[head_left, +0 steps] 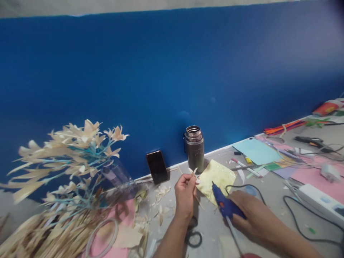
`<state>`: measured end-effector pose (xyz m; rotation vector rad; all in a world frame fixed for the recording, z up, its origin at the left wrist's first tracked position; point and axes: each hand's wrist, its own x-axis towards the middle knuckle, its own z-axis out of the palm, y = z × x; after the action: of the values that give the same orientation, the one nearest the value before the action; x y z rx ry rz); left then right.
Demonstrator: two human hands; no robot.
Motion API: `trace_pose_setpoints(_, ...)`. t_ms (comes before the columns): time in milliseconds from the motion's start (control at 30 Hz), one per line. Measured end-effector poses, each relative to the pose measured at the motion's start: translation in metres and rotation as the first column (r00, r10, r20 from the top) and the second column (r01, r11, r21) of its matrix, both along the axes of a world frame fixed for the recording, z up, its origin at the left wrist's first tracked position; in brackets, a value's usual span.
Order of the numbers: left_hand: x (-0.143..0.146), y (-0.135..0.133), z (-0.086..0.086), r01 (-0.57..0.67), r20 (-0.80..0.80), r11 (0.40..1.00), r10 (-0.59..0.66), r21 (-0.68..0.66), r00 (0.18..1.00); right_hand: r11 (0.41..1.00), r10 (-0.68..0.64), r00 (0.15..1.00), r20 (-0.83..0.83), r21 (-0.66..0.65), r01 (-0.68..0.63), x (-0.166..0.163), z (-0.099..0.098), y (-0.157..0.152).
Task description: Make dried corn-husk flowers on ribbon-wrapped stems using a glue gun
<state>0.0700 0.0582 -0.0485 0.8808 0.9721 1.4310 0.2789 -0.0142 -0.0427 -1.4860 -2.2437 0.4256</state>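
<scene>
My left hand (pixel 184 195) is closed, pinching a small cream-coloured flower (pixel 192 171) between thumb and fingertips. A thin stick passes below the fingers; whether it belongs to the flower I cannot tell. My right hand (pixel 252 215) grips a blue hot glue gun (pixel 228 206), its dark nozzle pointing up and left over a pale yellow sheet (pixel 215 177) spotted with glue. A glue stick comes out of the gun's rear. Nozzle and flower are apart. Beneath my left wrist lie scissors (pixel 194 239), partly hidden by the arm.
An open steel flask (pixel 195 152) and a phone (pixel 157 167) stand against the blue wall. Left are cream flowers (pixel 86 138) on blue stems, dried husks (pixel 51 236) and a tape ring (pixel 116 229). Right lie coloured papers (pixel 258 150), cables and a white power strip (pixel 319 202).
</scene>
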Motion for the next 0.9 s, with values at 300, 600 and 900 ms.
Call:
trace_pose_setpoints(300,0.018,-0.020,0.015,-0.093,-0.184,0.995,0.097,0.029,0.978,0.897,-0.048,0.998,0.041,0.441,0.025,-0.018,0.032,0.007)
trace_pose_setpoints(600,0.026,-0.031,0.012,-0.055,-0.153,0.997,0.062,0.050,0.986,0.772,-0.203,0.972,0.117,0.630,0.086,-0.052,0.043,0.014)
trace_pose_setpoints(900,0.028,-0.034,0.013,0.065,-0.074,0.997,-0.068,-0.045,0.995,0.867,-0.146,0.973,-0.177,0.451,0.212,-0.041,0.026,0.022)
